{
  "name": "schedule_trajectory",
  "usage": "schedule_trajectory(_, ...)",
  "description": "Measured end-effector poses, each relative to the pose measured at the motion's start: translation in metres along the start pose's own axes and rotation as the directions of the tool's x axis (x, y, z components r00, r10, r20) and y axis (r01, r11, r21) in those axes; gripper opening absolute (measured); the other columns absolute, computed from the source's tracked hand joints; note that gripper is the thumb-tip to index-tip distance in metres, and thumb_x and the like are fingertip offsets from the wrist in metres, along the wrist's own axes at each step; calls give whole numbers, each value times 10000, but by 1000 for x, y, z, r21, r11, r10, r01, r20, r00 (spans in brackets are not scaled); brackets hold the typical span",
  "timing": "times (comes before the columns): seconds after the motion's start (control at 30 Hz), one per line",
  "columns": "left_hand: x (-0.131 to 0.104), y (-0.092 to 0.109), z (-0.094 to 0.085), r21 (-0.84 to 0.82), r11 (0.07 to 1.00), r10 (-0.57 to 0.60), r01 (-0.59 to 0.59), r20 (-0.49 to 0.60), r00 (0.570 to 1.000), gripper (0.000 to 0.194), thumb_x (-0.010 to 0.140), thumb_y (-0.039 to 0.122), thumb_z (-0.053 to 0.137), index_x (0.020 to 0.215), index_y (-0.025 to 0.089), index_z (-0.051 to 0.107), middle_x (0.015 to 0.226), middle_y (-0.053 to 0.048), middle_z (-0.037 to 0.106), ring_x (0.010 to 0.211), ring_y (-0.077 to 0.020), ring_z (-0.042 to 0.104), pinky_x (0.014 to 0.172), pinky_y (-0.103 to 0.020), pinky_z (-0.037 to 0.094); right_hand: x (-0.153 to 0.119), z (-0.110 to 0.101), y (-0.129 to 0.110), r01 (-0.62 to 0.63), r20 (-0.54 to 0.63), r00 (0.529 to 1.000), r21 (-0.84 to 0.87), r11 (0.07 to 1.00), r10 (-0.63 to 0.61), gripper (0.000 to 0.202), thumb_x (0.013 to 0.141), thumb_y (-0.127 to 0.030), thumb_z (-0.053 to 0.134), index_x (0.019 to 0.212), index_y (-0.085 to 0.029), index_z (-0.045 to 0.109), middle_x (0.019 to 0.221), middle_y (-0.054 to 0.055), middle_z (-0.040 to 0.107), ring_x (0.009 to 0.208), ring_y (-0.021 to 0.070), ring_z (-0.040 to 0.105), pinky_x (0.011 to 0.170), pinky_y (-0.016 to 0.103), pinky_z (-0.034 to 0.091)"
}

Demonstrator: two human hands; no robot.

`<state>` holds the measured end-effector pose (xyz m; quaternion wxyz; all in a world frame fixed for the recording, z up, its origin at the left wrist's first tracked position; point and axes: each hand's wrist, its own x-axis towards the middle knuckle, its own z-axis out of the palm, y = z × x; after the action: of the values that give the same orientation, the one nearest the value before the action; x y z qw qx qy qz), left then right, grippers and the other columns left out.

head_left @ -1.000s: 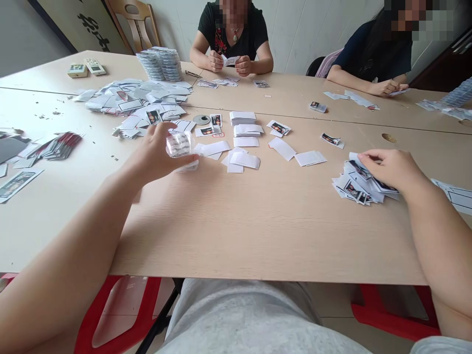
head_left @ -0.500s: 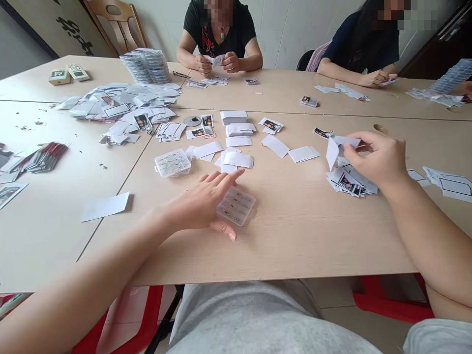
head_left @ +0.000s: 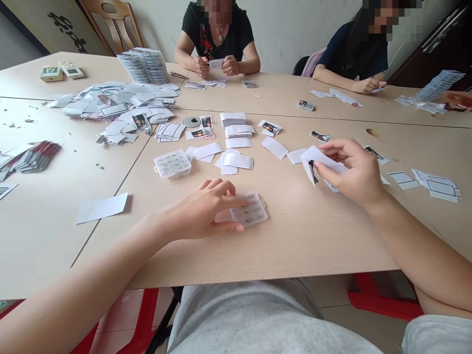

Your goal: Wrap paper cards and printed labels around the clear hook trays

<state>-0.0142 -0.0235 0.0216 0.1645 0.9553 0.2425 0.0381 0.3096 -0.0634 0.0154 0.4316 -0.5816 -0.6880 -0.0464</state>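
My left hand (head_left: pixel 206 209) rests low over the near part of the table with its fingers apart. Its index finger lies on a small clear plastic box (head_left: pixel 251 209) with dark little items in compartments, and the thumb is at the near-left side. To the right, my right hand (head_left: pixel 356 169) pinches folded white cards (head_left: pixel 324 160) between thumb and fingers, a black printed patch showing at their lower edge. That hand mostly hides whatever lies beneath it. White card stacks (head_left: pixel 236 130) stand beyond the box, with loose cards (head_left: pixel 275 147) to their right.
A second clear box (head_left: pixel 172 163) and a grey tape roll (head_left: pixel 191 122) lie left of the stacks. A big card heap (head_left: pixel 118 103) spreads behind them. Black-bordered cards (head_left: pixel 438 184) lie at right. Two people sit across the table, a card in one person's hands (head_left: pixel 216 64).
My right hand has come left with the white cards. The clear box has shifted slightly right under my left hand, whose fingers have curled more. The person opposite has turned their card.
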Motion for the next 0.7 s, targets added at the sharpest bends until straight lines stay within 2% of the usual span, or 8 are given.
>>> schedule_trajectory(0.13, 2, 9, 6, -127, 981, 150, -144, 38, 988, 531, 802, 562, 563, 1217, 231, 582, 961, -85, 597, 874, -209, 552, 884, -375, 401, 3, 8, -12, 141, 50, 989, -15, 990, -140, 72, 735, -198, 632, 796, -232, 647, 743, 12, 659, 628, 152, 580, 589, 297, 471)
schedule_trajectory(0.2, 4, 14, 8, -253, 950, 196, -181, 35, 980, 488, 808, 527, 581, 1171, 202, 595, 918, -65, 616, 842, -180, 572, 893, -347, 399, 5, 13, -19, 196, 80, 977, 21, 980, -197, 63, 749, -191, 619, 773, -240, 649, 740, 11, 656, 618, 151, 568, 588, 300, 463)
schedule_trajectory(0.23, 7, 17, 8, -308, 936, 181, -169, 10, 983, 454, 820, 514, 573, 1139, 193, 602, 911, -58, 622, 843, -171, 578, 888, -332, 403, 5, 17, -24, 212, 83, 973, 41, 976, -215, 70, 755, -188, 613, 777, -243, 650, 755, 10, 661, 627, 150, 572, 597, 300, 467)
schedule_trajectory(0.33, 18, 24, 10, -401, 916, -25, -24, -117, 993, 426, 838, 541, 527, 1043, 178, 614, 951, -63, 622, 882, -173, 580, 823, -308, 434, 1, 29, -37, 255, 70, 963, 76, 964, -260, 95, 771, -165, 598, 800, -241, 649, 770, 7, 669, 645, 142, 583, 592, 285, 471)
schedule_trajectory(0.43, 33, 26, 12, -411, 897, -231, 161, -127, 965, 483, 807, 616, 504, 983, 182, 620, 936, -64, 623, 829, -187, 576, 742, -324, 448, -5, 39, -44, 341, 36, 938, 93, 936, -345, 173, 766, -107, 585, 852, -240, 654, 795, 15, 671, 705, 150, 603, 636, 291, 498)
schedule_trajectory(0.53, 40, 24, 14, -401, 889, -299, 222, -140, 944, 473, 800, 619, 504, 917, 178, 629, 866, -55, 628, 784, -188, 562, 711, -331, 438, -11, 41, -45, 416, 1, 909, 61, 907, -417, 225, 734, -71, 595, 848, -247, 676, 959, 46, 656, 901, 203, 602, 793, 371, 510)
schedule_trajectory(0.63, 36, 24, 14, -488, 848, -320, 206, -161, 934, 428, 818, 582, 507, 900, 181, 633, 865, -43, 632, 794, -175, 557, 713, -315, 427, -16, 36, -45, 430, -20, 903, 0, 903, -430, 229, 732, -81, 606, 825, -266, 704, 1207, 61, 557, 1148, 284, 491, 894, 456, 467)
schedule_trajectory(0.7, 30, 27, 11, -554, 810, -327, 192, -155, 932, 406, 809, 569, 532, 900, 189, 643, 908, -37, 637, 824, -171, 556, 737, -310, 421, -19, 33, -46, 428, -16, 904, -7, 904, -428, 250, 749, -91, 598, 859, -285, 712, 1300, 46, 492, 1216, 305, 430, 908, 474, 454)
